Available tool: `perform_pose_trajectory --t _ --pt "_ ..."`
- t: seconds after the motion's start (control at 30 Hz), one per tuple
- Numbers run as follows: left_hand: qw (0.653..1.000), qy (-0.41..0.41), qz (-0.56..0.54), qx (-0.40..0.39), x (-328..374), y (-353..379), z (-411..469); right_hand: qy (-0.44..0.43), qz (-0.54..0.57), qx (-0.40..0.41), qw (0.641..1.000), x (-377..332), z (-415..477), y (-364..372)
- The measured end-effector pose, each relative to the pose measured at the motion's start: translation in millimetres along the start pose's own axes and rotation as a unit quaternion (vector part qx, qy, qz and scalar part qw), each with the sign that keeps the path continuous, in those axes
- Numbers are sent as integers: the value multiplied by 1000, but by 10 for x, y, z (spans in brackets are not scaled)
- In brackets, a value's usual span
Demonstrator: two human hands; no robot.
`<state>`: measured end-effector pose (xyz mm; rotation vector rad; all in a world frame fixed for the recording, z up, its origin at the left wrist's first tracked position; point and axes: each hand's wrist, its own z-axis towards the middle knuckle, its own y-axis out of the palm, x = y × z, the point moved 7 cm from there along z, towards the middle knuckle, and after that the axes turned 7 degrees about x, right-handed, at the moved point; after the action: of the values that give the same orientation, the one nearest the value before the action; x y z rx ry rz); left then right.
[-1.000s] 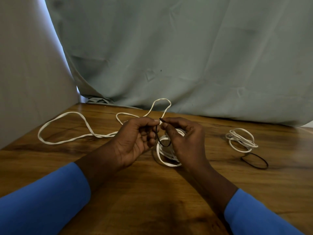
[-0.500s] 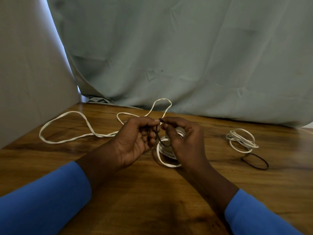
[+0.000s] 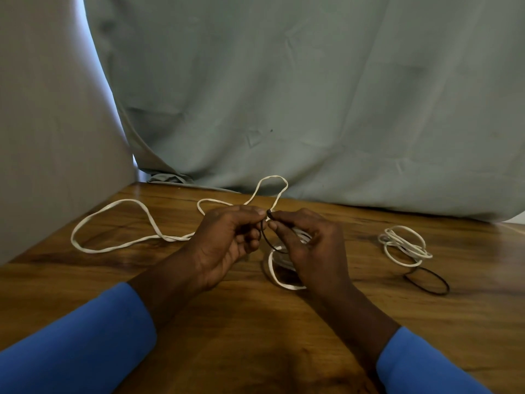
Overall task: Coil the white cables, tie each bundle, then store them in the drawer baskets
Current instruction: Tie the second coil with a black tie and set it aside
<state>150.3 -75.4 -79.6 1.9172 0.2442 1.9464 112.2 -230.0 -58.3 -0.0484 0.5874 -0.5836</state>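
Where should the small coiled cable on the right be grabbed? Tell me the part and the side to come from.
Probably pinch the small coil at its far left edge, where the loops bunch together, coming from above since it lies flat on the table. Avoid the near edge: the spare black band lies right there.

We look down on a glossy brown wooden desk with dark grain [image 3: 255, 351]. Behind it hangs a creased pale grey-green cloth backdrop [image 3: 312, 95], its hem resting on the desk's far edge. An off-white fabric panel [image 3: 42, 137] stands on the left, and a thin strip of bright light [image 3: 97, 56] shows between them.
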Motion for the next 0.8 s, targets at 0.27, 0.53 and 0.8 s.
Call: perform_pose_trajectory --t 0.27,0.53,0.8 --pt "846 383 363 75 376 38 -218 -35 -99 6 994 13 18 -1" --pt "818 418 392 59 382 54 -240 -41 -138 4 990 -34 7 4" --pt "725 489 485 5 425 177 -364 -34 -159 -8 987 -131 -24 32"
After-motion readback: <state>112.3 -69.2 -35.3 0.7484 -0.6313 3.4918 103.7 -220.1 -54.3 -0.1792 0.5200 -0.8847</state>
